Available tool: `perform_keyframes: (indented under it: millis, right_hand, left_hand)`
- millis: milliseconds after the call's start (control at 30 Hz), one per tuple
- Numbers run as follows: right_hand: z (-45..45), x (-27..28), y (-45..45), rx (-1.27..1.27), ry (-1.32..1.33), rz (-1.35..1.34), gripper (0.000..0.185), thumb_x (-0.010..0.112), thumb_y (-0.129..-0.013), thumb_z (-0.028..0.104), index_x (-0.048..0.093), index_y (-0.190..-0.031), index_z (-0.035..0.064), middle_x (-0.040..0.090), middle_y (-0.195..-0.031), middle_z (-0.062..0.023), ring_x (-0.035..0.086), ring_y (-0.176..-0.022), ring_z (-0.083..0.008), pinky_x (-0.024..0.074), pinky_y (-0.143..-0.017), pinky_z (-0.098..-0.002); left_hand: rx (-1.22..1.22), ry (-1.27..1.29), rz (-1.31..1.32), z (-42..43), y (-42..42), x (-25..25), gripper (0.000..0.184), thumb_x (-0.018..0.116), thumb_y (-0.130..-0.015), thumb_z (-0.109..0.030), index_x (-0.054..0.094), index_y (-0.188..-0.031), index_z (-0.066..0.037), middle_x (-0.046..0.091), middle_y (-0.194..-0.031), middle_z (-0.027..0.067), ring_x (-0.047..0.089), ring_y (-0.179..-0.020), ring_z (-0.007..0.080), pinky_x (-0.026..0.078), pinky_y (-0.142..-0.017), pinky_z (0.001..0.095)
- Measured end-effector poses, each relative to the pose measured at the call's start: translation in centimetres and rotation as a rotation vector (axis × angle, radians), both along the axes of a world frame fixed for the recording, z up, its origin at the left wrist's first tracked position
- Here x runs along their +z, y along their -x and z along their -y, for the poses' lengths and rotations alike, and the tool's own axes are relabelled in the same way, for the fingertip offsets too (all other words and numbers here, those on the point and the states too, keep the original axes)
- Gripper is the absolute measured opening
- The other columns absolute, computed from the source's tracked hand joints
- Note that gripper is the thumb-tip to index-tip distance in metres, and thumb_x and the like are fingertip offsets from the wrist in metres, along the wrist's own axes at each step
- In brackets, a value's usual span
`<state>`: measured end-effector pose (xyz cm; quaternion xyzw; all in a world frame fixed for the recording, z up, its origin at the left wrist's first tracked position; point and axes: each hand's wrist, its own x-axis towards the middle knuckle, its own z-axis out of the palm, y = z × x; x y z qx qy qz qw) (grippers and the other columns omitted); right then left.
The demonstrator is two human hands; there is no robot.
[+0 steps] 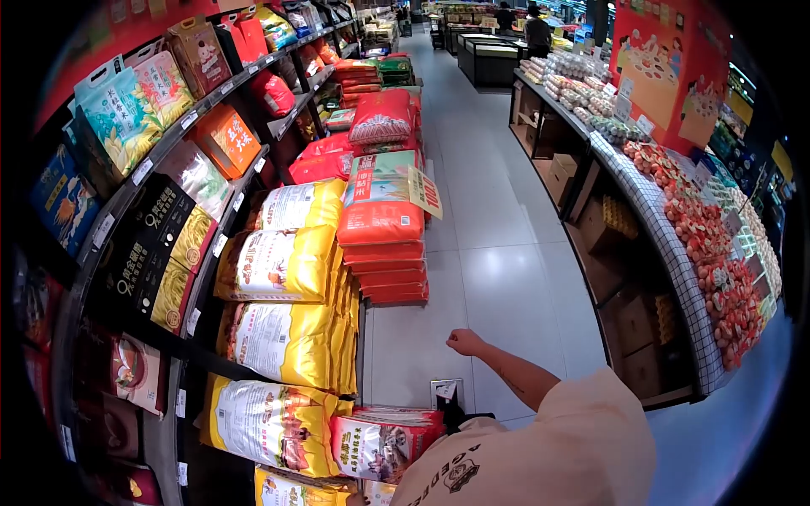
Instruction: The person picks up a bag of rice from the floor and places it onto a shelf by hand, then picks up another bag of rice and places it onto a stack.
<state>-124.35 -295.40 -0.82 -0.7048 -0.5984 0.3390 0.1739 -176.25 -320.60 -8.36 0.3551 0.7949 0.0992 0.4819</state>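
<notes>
My right hand [465,341] is held out over the grey floor, its fingers curled closed, and nothing shows in it. It is apart from the stack of red rice bags [384,223] ahead and to its left. At the bottom edge only a sliver of what looks like my left hand [358,500] shows, beside a yellow rice bag [291,489]; its fingers are hidden. Close to it lies a pile of red and white rice bags [384,447]. Larger yellow and white rice bags [278,341] are stacked along the left.
Shelves with boxed and bagged rice [118,110] line the left side. On the right, a curved stand with a checked cloth [675,295] carries red-netted goods [717,287], with cartons [637,325] underneath. A grey aisle [498,278] runs between; people [537,34] stand far off.
</notes>
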Motion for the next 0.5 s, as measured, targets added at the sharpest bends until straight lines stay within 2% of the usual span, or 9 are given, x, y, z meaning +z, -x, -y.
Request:
perform_keyframes:
  millis: [67,133,200,233,267,333,400,433,500]
  right_hand:
    - [2.1,-1.6,-0.6,-0.029,0.052,0.066,0.032,0.056,-0.075,0.031,0.063,-0.086,0.0023,0.063,-0.086,-0.0168,0.060,-0.082,-0.0324,0.0477,-0.074,-0.0387]
    - [5.8,-6.3,-1.8,-0.032,0.141,0.145,0.033,0.056,-0.073,0.033,0.065,-0.083,0.0025,0.063,-0.087,-0.0177,0.059,-0.082,-0.0339,0.0476,-0.075,-0.0404]
    - [10.8,-8.3,-2.5,0.085,0.290,0.233,0.034,0.055,-0.072,0.034,0.066,-0.081,0.0030,0.063,-0.086,-0.0187,0.059,-0.082,-0.0350,0.0475,-0.075,-0.0415]
    - [13.5,-10.0,-2.8,0.118,0.327,0.264,0.035,0.055,-0.072,0.035,0.067,-0.081,0.0038,0.063,-0.086,-0.0191,0.059,-0.083,-0.0352,0.0472,-0.076,-0.0420]
    - [16.5,-9.1,-2.5,0.089,0.390,0.258,0.037,0.053,-0.071,0.037,0.067,-0.081,0.0043,0.063,-0.086,-0.0189,0.059,-0.082,-0.0356,0.0471,-0.076,-0.0423]
    - [21.6,-9.7,-2.5,0.120,0.478,0.261,0.038,0.053,-0.071,0.038,0.067,-0.083,0.0043,0.063,-0.087,-0.0181,0.060,-0.081,-0.0351,0.0469,-0.076,-0.0423]
    - [25.9,-9.2,-2.7,0.120,0.566,0.231,0.040,0.053,-0.072,0.040,0.067,-0.085,0.0045,0.064,-0.087,-0.0178,0.060,-0.080,-0.0344,0.0471,-0.075,-0.0417]
    - [27.9,-9.3,-2.8,0.076,0.593,0.211,0.040,0.054,-0.072,0.040,0.067,-0.085,0.0048,0.064,-0.086,-0.0177,0.060,-0.080,-0.0340,0.0472,-0.075,-0.0412]
    - [30.7,-9.6,-3.5,-0.007,0.638,0.171,0.041,0.055,-0.072,0.042,0.067,-0.087,0.0054,0.064,-0.086,-0.0175,0.061,-0.079,-0.0333,0.0474,-0.074,-0.0403]
  left_hand:
    - [0.136,-0.093,0.097,-0.9,1.4,0.1,0.023,0.055,-0.081,-0.024,0.058,-0.087,-0.002,0.059,-0.072,0.0077,0.058,-0.058,0.0182,0.042,-0.045,0.0301]
    - [0.228,-0.172,0.183,-1.5,2.0,-0.1,0.024,0.055,-0.081,-0.024,0.058,-0.086,-0.001,0.059,-0.071,0.0065,0.057,-0.055,0.0167,0.042,-0.041,0.0291]
    - [0.252,-0.234,0.234,-2.9,0.0,-0.3,0.024,0.055,-0.080,-0.019,0.060,-0.087,0.003,0.059,-0.071,0.0082,0.057,-0.053,0.0144,0.041,-0.041,0.0247]
    - [0.218,-0.259,0.330,-3.1,-0.6,-1.4,0.022,0.055,-0.080,-0.018,0.060,-0.086,0.003,0.059,-0.071,0.0094,0.057,-0.053,0.0157,0.042,-0.042,0.0258]
    - [0.171,-0.249,0.332,-3.1,-1.9,-1.2,0.022,0.055,-0.080,-0.018,0.060,-0.083,0.004,0.060,-0.071,0.0083,0.057,-0.054,0.0156,0.045,-0.046,0.0282]
    - [-0.033,-0.241,0.290,-2.1,-3.0,-5.9,0.024,0.055,-0.079,-0.020,0.062,-0.080,0.003,0.061,-0.068,0.0086,0.059,-0.056,0.0177,0.047,-0.053,0.0297]
    - [-0.316,-0.101,0.206,-0.1,-4.8,-4.5,0.032,0.054,-0.078,-0.029,0.064,-0.077,0.001,0.062,-0.065,0.0112,0.061,-0.059,0.0206,0.048,-0.059,0.0320]
    - [-0.567,-0.099,0.111,0.9,-4.4,-6.1,0.039,0.052,-0.077,-0.037,0.065,-0.076,-0.001,0.062,-0.064,0.0142,0.062,-0.062,0.0235,0.048,-0.060,0.0344]
    - [-0.812,0.025,0.044,2.8,-4.7,-6.5,0.038,0.051,-0.077,-0.040,0.065,-0.082,-0.005,0.063,-0.069,0.0130,0.062,-0.063,0.0227,0.049,-0.060,0.0374]
